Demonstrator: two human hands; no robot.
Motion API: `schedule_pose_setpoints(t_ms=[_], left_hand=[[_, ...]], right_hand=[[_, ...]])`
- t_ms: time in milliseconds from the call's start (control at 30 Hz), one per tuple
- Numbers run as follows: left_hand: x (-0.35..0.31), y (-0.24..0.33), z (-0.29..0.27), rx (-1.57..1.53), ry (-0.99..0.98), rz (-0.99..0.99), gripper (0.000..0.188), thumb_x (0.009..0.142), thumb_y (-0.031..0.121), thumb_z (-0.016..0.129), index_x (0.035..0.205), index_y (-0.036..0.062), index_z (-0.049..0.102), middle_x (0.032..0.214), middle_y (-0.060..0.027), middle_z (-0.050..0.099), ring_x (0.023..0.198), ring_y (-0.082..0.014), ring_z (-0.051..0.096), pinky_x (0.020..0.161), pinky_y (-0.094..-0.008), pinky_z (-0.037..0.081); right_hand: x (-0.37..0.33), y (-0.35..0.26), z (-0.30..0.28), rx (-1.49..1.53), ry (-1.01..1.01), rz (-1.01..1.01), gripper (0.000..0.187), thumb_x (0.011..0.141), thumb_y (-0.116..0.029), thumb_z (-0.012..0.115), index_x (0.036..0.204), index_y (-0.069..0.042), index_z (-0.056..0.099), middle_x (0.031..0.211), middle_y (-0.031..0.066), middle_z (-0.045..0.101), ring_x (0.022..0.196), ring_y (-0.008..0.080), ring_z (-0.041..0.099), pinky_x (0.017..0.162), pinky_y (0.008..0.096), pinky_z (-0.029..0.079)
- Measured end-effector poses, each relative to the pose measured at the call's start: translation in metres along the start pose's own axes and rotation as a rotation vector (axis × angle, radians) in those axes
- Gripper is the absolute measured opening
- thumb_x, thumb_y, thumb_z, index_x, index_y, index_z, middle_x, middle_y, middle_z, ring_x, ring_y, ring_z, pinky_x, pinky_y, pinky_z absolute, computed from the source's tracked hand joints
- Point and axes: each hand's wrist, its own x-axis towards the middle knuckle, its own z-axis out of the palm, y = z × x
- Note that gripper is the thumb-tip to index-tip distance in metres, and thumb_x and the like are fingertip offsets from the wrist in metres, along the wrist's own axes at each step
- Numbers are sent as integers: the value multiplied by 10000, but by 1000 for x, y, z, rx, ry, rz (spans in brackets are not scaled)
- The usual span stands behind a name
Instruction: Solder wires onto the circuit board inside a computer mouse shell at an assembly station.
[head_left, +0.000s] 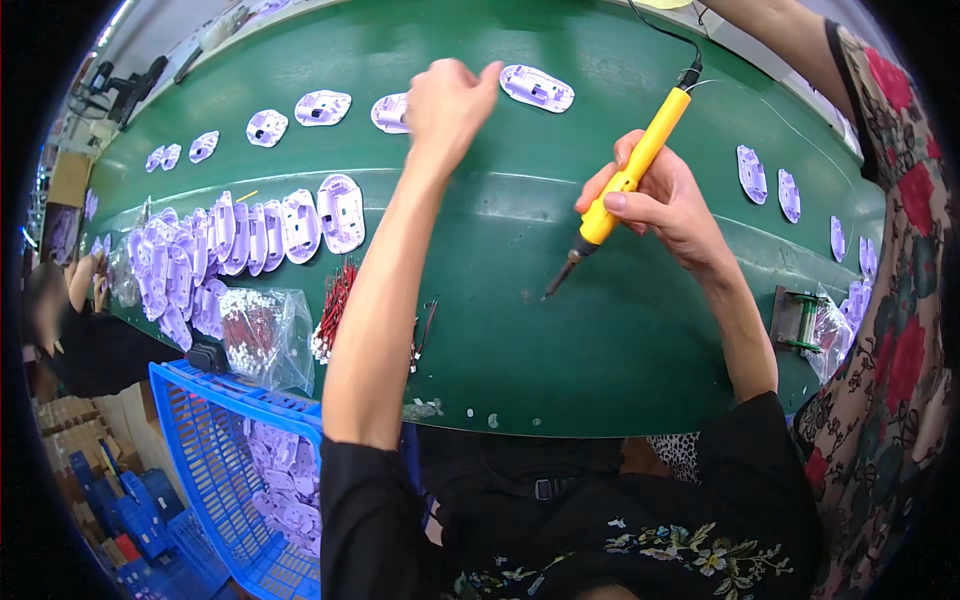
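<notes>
My right hand [668, 200] grips a yellow soldering iron [640, 150], its dark tip pointing down and left, just over the green table. My left hand [448, 110] is stretched toward the far side of the table with its fingers curled. What it holds, if anything, is hidden. It partly covers a lilac plastic shell [388, 113] lying in a row of similar shells. Just right of that hand lies another lilac shell [537, 88] with its inner side up. A bundle of red wires [335, 300] with white ends lies beside my left forearm.
Many lilac shells [180, 260] are piled at the left, near a clear bag of wires [262, 335]. A blue basket [235, 480] of shells stands below the table edge. At the right are a solder spool [800, 320] and a person in a flowered sleeve [900, 200].
</notes>
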Motion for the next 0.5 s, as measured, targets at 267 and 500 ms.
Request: schedule_pose_setpoints(t_ms=[267,500], left_hand=[[25,36,44,82,-140,-1,561,820,515,714,1023,-6,768,1096,-273,736,1060,-452,704,901,-502,567],[21,31,31,207,-247,85,420,779,374,768,1002,20,784,1041,-211,761,1029,-381,734,872,-467,591]], right_hand=[[-7,-6,-12,-41,37,-21,378,901,-132,772,1099,-125,451,958,164,756,774,93,644,552,190,406],[-7,-11,-8,-41,6,-23,368,894,-156,779,1082,-134,464,962,162,760,779,94,652,551,196,405]])
